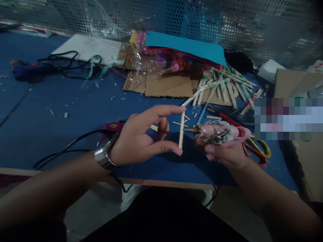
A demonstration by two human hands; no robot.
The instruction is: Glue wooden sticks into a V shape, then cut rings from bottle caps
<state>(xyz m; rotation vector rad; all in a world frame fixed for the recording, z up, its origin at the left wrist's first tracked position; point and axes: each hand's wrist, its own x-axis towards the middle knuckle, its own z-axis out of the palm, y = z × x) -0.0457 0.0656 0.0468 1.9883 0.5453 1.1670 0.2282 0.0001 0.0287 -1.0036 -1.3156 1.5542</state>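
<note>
Between its index fingertip and thumb, my left hand (pixel 143 134) grips a short wooden stick (pixel 181 129) by its two ends, above the table. My right hand (pixel 227 153) is wrapped round the handle of a pink hot glue gun (pixel 219 132), whose body is coated in ragged, dried glue. The metal nozzle points left and is at the stick's right side, touching or almost touching it. Under my left wrist lies a magenta tool (pixel 112 127) with a black cord, partly hidden. Short cut pieces of stick (pixel 213 117) are scattered just beyond my hands.
Scissors (pixel 264 148) with red and yellow handles lie right of my right hand. Bundled wooden chopsticks (pixel 227 87), cardboard (pixel 168 84) and blue sheet (pixel 184 47) are at the back. A dark blue corded tool (pixel 27 71) lies far left. A perforated metal panel (pixel 161 16) stands behind.
</note>
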